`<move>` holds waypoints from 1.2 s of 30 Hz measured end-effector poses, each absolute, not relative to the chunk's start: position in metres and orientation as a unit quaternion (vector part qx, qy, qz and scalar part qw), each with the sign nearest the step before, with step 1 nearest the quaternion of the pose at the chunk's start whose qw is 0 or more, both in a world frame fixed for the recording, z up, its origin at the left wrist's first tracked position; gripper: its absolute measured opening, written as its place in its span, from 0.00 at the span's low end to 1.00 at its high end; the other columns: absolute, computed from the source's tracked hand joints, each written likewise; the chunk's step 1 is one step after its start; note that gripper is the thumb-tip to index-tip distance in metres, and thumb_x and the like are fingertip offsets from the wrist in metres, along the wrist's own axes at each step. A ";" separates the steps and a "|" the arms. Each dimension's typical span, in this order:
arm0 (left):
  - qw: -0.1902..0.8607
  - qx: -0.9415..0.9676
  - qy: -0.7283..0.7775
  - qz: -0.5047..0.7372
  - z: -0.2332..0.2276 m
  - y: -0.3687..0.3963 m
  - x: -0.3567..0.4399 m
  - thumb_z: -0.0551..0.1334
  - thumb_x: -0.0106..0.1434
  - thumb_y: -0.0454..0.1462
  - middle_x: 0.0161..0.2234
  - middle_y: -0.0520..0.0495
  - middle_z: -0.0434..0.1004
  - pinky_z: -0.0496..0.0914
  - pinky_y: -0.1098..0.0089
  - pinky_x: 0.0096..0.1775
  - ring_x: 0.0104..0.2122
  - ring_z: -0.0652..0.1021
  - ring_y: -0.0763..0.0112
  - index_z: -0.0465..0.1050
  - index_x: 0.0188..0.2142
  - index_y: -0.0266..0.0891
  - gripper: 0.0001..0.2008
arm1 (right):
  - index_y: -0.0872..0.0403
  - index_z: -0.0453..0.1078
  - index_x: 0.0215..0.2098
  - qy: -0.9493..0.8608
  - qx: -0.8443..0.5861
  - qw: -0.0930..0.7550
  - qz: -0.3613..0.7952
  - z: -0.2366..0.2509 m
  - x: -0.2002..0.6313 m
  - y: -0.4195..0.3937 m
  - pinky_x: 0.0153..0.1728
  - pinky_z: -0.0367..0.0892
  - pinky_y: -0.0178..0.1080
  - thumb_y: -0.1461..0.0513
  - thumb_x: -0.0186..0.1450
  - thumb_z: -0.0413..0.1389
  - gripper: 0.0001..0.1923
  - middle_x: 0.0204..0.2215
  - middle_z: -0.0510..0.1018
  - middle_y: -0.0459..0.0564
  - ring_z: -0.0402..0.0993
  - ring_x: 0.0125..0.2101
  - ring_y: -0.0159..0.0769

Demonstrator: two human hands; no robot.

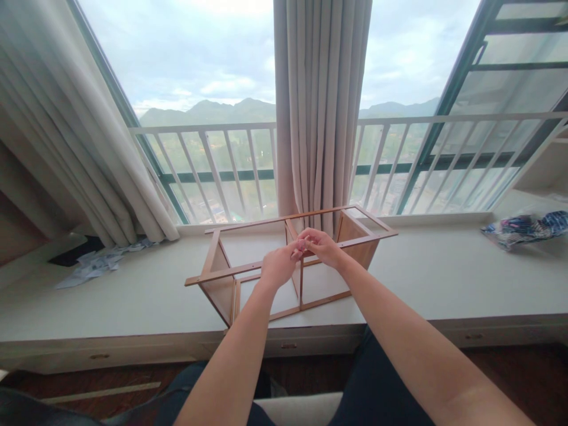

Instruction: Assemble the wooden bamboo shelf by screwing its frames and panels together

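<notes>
A small open wooden frame box (222,260) with thin bars and two solid end panels stands on the white window ledge (155,296) in front of me. My left hand (277,267) and my right hand (320,245) meet above the box's front top bar, near its middle upright. The fingertips of both hands pinch together at one spot. Something very small may be between them, too small to make out.
Pale curtains hang at the left (75,136) and centre (322,106) of a large window with a white railing (213,127). Crumpled papers (93,266) lie on the ledge at left. A patterned bag (528,228) lies at far right. Drawers run under the ledge.
</notes>
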State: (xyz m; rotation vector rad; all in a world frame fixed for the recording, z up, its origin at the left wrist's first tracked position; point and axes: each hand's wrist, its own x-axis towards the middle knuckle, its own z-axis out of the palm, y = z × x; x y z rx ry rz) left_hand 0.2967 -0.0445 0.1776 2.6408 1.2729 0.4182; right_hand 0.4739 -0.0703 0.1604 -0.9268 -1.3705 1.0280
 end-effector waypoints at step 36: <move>0.083 0.885 0.437 0.139 0.175 -0.040 0.297 0.51 0.72 0.42 0.42 0.49 0.84 0.67 0.68 0.38 0.42 0.81 0.60 0.74 0.49 0.53 0.15 | 0.51 0.71 0.39 -0.561 -0.394 0.574 0.447 0.171 0.472 -0.077 0.31 0.77 0.36 0.45 0.60 0.65 0.21 0.28 0.73 0.43 0.72 0.28 0.31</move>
